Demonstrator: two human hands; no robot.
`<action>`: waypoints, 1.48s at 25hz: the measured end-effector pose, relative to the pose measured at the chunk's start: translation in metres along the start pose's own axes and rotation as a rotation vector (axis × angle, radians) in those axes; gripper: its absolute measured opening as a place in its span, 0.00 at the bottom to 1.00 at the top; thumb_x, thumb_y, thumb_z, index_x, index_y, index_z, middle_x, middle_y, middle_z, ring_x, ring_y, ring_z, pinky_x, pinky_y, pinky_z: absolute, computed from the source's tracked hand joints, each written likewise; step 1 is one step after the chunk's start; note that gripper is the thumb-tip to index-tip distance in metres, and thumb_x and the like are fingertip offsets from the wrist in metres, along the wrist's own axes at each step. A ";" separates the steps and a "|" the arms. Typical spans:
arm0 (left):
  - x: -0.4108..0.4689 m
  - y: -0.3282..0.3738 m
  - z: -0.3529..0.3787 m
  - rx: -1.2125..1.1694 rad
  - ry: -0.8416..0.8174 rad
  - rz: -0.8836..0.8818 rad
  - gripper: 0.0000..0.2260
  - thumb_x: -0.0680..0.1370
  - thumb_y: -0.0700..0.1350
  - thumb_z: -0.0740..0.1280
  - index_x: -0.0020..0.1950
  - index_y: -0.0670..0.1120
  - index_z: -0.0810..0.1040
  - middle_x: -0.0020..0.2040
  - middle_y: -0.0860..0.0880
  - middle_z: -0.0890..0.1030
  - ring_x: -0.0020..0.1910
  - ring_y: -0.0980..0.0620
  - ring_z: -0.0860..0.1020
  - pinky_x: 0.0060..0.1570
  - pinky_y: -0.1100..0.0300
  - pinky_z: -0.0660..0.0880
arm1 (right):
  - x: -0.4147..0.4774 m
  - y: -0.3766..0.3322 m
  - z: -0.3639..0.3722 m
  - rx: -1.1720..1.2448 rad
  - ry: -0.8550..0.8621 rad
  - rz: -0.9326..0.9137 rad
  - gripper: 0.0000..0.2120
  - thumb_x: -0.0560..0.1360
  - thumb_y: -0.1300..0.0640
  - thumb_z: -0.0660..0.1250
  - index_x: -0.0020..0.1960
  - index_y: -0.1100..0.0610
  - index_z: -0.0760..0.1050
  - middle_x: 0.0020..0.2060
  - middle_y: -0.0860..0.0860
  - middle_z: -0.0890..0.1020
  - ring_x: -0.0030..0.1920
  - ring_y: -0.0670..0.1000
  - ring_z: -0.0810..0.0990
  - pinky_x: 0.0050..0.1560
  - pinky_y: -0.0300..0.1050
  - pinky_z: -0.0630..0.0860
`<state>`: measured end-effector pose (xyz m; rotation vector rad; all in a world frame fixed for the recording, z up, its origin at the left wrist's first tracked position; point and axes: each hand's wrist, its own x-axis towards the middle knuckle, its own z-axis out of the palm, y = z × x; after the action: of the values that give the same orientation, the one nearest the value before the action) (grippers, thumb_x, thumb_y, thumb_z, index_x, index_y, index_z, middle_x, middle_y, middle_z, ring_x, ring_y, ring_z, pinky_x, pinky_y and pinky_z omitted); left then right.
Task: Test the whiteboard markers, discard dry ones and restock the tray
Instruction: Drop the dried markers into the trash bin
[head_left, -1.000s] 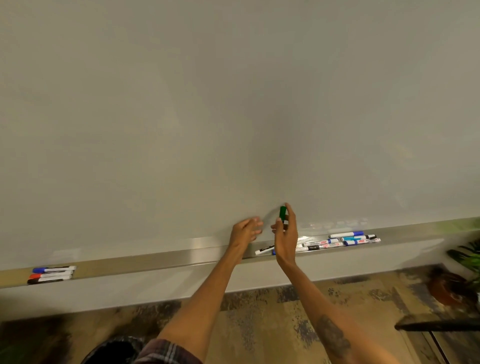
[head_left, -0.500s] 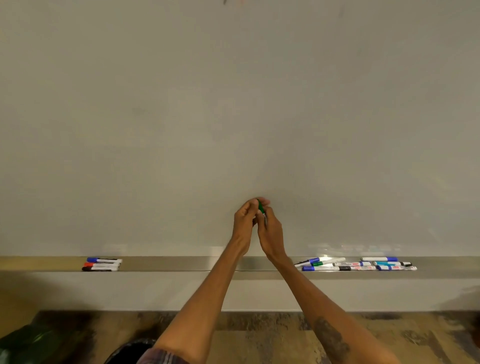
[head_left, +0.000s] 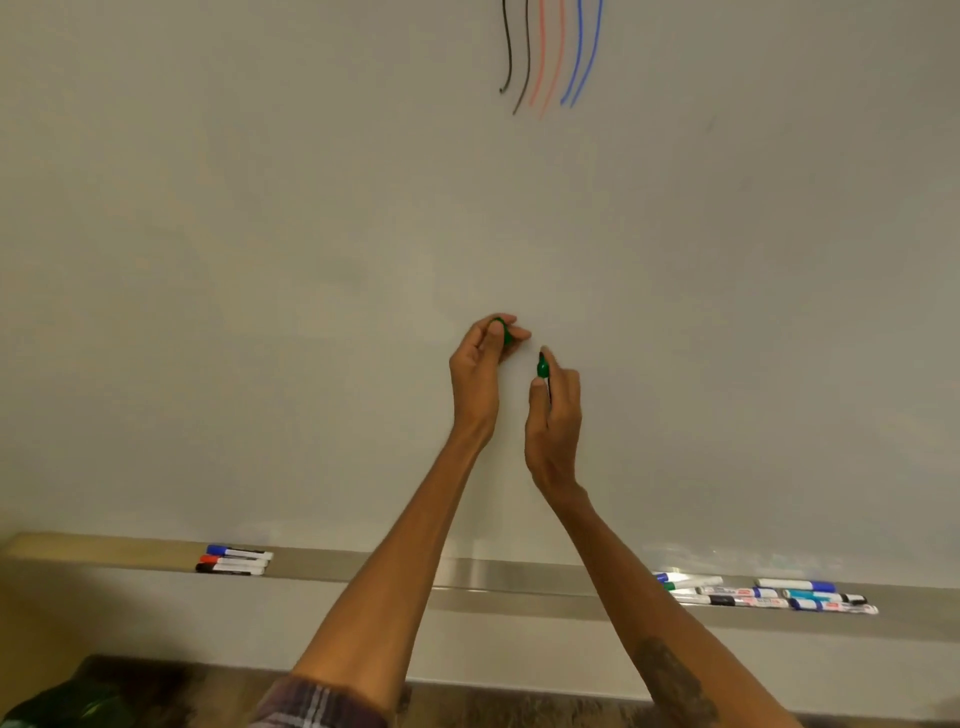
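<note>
Your hands were up at the whiteboard (head_left: 260, 260), just apart. Your left hand (head_left: 480, 374) pinched the cap (head_left: 501, 332) in curled fingertips. Your right hand (head_left: 556, 421), just beside it and slightly lower, gripped the green marker (head_left: 543, 369), its green end pointing up. Well below your hands ran the tray (head_left: 493, 577), with three markers (head_left: 234, 560) down to the left and a bigger pile (head_left: 763, 595) down to the right. Black, red and blue lines (head_left: 550, 52) stood well above your hands.
</note>
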<state>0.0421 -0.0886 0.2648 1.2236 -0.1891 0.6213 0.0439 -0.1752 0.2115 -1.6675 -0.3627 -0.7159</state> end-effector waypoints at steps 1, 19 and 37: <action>0.009 0.012 0.003 0.029 0.004 0.043 0.11 0.84 0.44 0.61 0.58 0.39 0.79 0.49 0.42 0.84 0.53 0.46 0.83 0.60 0.53 0.78 | 0.013 -0.012 -0.001 0.025 0.016 -0.005 0.20 0.84 0.59 0.56 0.75 0.58 0.65 0.51 0.50 0.73 0.47 0.46 0.76 0.49 0.36 0.75; 0.151 0.130 0.035 0.406 0.151 0.788 0.17 0.84 0.47 0.60 0.68 0.38 0.75 0.71 0.42 0.74 0.76 0.47 0.65 0.79 0.53 0.54 | 0.150 -0.150 -0.052 0.580 0.069 -0.137 0.13 0.81 0.58 0.64 0.64 0.59 0.74 0.52 0.59 0.83 0.52 0.55 0.81 0.52 0.49 0.78; 0.168 0.115 0.035 0.625 0.277 0.987 0.17 0.85 0.43 0.57 0.72 0.38 0.71 0.70 0.46 0.76 0.77 0.51 0.63 0.78 0.52 0.56 | 0.245 -0.202 -0.048 0.177 0.357 -0.482 0.09 0.76 0.61 0.67 0.55 0.61 0.80 0.40 0.45 0.81 0.40 0.45 0.80 0.40 0.45 0.78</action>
<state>0.1251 -0.0402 0.4479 1.5923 -0.3875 1.7973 0.0975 -0.2115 0.5265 -1.2599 -0.5608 -1.2796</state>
